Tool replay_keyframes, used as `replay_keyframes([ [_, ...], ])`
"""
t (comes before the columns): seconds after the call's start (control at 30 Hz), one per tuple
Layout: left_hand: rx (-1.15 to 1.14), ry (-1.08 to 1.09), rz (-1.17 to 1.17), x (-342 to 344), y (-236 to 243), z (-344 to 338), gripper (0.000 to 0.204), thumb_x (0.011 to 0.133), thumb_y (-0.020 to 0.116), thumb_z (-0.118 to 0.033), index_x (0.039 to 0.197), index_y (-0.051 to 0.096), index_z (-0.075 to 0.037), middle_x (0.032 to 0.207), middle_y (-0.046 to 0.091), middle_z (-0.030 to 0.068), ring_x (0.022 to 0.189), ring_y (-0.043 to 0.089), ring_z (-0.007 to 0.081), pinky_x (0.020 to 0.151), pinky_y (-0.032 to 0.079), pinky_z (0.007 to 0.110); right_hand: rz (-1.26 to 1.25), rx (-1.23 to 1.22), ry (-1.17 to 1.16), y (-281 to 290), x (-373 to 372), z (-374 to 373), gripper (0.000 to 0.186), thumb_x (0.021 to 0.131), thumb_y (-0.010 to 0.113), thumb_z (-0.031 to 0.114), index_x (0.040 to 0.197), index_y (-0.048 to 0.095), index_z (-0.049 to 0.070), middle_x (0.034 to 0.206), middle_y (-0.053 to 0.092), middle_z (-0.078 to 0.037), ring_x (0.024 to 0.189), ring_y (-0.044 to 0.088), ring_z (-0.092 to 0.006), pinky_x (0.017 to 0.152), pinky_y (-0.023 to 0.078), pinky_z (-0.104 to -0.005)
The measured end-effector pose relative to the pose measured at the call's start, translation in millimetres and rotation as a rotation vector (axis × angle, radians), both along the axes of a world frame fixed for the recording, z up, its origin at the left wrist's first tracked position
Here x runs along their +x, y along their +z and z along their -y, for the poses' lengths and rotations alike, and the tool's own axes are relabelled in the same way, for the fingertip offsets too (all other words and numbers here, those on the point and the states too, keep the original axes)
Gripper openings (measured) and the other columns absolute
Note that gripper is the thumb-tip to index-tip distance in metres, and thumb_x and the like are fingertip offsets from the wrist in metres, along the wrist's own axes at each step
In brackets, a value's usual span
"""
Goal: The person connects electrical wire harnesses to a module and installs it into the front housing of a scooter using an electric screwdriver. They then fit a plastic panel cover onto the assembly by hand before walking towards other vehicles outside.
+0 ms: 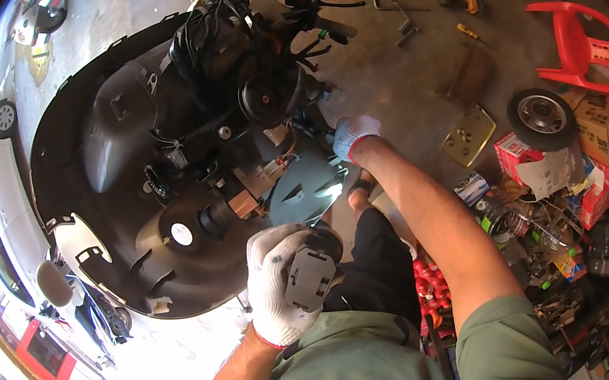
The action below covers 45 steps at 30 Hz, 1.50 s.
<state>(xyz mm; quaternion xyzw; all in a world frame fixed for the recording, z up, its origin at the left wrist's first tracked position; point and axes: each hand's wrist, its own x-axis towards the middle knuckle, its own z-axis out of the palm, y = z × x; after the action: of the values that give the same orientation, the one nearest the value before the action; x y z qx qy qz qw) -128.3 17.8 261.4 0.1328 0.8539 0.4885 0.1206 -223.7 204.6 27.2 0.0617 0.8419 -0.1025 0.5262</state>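
My left hand [274, 282], in a white knit glove, is wrapped round a cordless power driver, its grey battery base [311, 280] facing up. The driver's front end is hidden behind the hand and battery. A bright spot of light falls on a dark grey-green panel [304, 190] just beyond it. My right hand [355, 136], also gloved, reaches to the right side of the scooter's front end, its fingers curled at a dark part; what they grip is hidden. Wiring bundles [209, 37], a round black horn-like part [261, 100] and a large black plastic shell [98, 147] surround the work.
To the right lie a small wheel [542, 119], a metal plate [468, 135], a red plastic chair [586, 48] and cluttered boxes and parts [532, 228]. Hand tools [406, 26] and a yellow screwdriver [468, 31] rest on the floor. A silver car [13, 173] stands at left.
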Motion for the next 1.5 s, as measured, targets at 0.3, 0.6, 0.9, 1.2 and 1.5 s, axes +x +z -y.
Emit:
replay_keyframes([
  [0.3, -0.034, -0.134, -0.055, -2, 0, 4, 0.090, 0.074, 0.089, -0.008, 0.149, 0.039, -0.010, 0.129, 0.054, 0.0253, 0.111, 0.058, 0.0390, 0.093, 0.051, 0.046, -0.054, 0.012, 0.007, 3, 11, -8, 0.031, 0.088, 0.062, 0.024, 0.114, 0.078, 0.016, 0.116, 0.076, -0.008, 0.108, 0.073, -0.0305, 0.079, 0.059, -0.0482],
  [0.6, -0.076, -0.107, -0.019, 2, 1, 3, 0.077, 0.071, 0.089, -0.006, 0.136, 0.048, -0.002, 0.130, 0.053, 0.0230, 0.114, 0.058, 0.0361, 0.096, 0.051, 0.043, -0.119, -0.030, -0.078, 24, 17, -19, 0.032, 0.088, 0.061, 0.022, 0.113, 0.077, 0.012, 0.116, 0.075, -0.013, 0.107, 0.073, -0.0333, 0.083, 0.059, -0.0464],
  [0.9, -0.164, -0.032, -0.045, 5, 3, -10, 0.070, 0.072, 0.078, 0.003, 0.135, 0.047, -0.002, 0.132, 0.053, 0.0219, 0.120, 0.056, 0.0374, 0.105, 0.045, 0.046, -0.132, -0.096, -0.115, 43, 20, -33, 0.031, 0.086, 0.062, 0.021, 0.107, 0.078, 0.005, 0.109, 0.075, -0.019, 0.104, 0.072, -0.0379, 0.085, 0.057, -0.0473],
  [1.2, -0.189, 0.085, -0.026, 14, -6, -17, 0.067, 0.070, 0.082, 0.001, 0.131, 0.053, 0.000, 0.131, 0.053, 0.0201, 0.121, 0.055, 0.0367, 0.105, 0.044, 0.045, -0.164, -0.181, -0.186, 18, 41, -51, 0.031, 0.086, 0.060, 0.019, 0.104, 0.077, 0.003, 0.107, 0.073, -0.021, 0.101, 0.071, -0.0392, 0.084, 0.057, -0.0450],
  [1.5, -0.189, 0.175, -0.030, 21, -11, -17, 0.066, 0.074, 0.077, 0.005, 0.134, 0.051, 0.001, 0.129, 0.054, 0.0143, 0.121, 0.055, 0.0282, 0.107, 0.043, 0.040, -0.145, -0.209, -0.116, -28, 36, -24, 0.030, 0.078, 0.075, 0.028, 0.102, 0.080, 0.009, 0.102, 0.076, -0.016, 0.096, 0.074, -0.0336, 0.079, 0.058, -0.0444],
])
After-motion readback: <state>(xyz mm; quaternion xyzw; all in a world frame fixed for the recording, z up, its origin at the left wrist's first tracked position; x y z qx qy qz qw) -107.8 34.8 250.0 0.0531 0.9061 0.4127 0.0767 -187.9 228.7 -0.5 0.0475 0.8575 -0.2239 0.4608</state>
